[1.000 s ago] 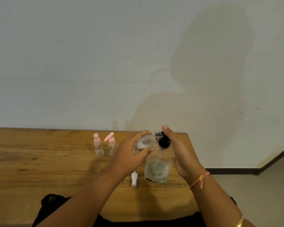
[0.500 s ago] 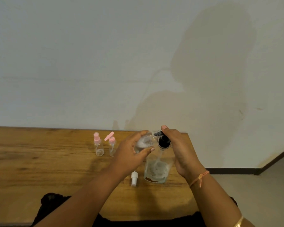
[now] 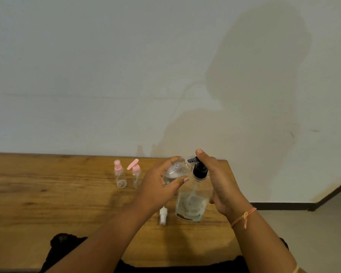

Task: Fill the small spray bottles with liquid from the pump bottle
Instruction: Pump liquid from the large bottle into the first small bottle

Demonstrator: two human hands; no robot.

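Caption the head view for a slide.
Left hand tilts a small clear bottle to the pump bottle nozzle; right hand on the pump.

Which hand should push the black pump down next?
The right hand, probably. Its fingers already rest on the black pump head of the pump bottle. The left hand is busy holding the small clear bottle up at the nozzle.

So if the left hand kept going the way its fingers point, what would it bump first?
Probably the pump bottle's black pump head, just past the small bottle that the left hand holds, though depth is hard to judge.
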